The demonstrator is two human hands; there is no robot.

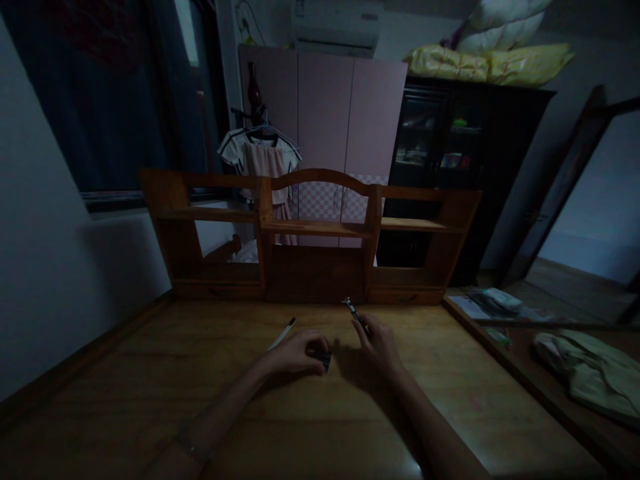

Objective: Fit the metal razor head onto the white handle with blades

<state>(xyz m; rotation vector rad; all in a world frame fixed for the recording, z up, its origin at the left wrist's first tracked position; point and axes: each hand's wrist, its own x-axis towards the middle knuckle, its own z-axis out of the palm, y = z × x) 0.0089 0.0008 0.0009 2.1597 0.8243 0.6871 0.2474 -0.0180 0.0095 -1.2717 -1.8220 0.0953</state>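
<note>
My left hand (296, 352) rests on the wooden desk (150, 400) with its fingers curled over a small dark object (323, 358) that I cannot name. My right hand (377, 343) is just right of it, fingers pinched round a thin metal-tipped tool (353, 311) that points up and away. A slim white pen-like stick (281, 333) lies on the desk just left of my left hand. The room is dim and small details are hard to see.
A wooden shelf hutch (315, 230) stands along the desk's far edge. To the right a lower surface holds papers (493, 303) and a folded pale cloth (590, 370). Behind are a pink wardrobe (345, 127), a dark cabinet (450, 147) and hanging clothes (263, 157).
</note>
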